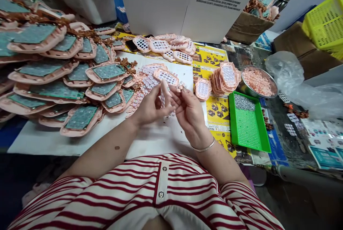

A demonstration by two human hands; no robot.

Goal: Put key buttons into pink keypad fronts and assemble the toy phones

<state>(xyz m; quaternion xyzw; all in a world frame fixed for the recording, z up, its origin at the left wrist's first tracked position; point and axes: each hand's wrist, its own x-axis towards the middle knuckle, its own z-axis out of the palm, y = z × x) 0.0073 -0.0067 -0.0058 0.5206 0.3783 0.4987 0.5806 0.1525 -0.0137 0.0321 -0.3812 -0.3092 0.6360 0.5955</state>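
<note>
My left hand (150, 107) is closed on a pink plastic casing (163, 92), which stands nearly edge-on between thumb and fingers. Beside it, my right hand (189, 112) is pinched around small pink pieces (179, 88) that look like buttons, close to the casing's right side. Just beyond my fingers lies another pink casing (166, 76) with dark holes. Loose white-and-pink button pieces (147, 81) spread over the white board (150, 144) to the left of it. Right of my hands, a single pink casing with white keys (203, 89) lies by a stack of similar casings (227, 74).
Overlapping pink casings with green circuit boards (61, 67) crowd the left. A white carton (177, 4) stands at the back, with perforated casings (159, 46) before it. At right are a metal bowl (276, 90) of pink pieces and a green tray (232, 130) of small metal parts.
</note>
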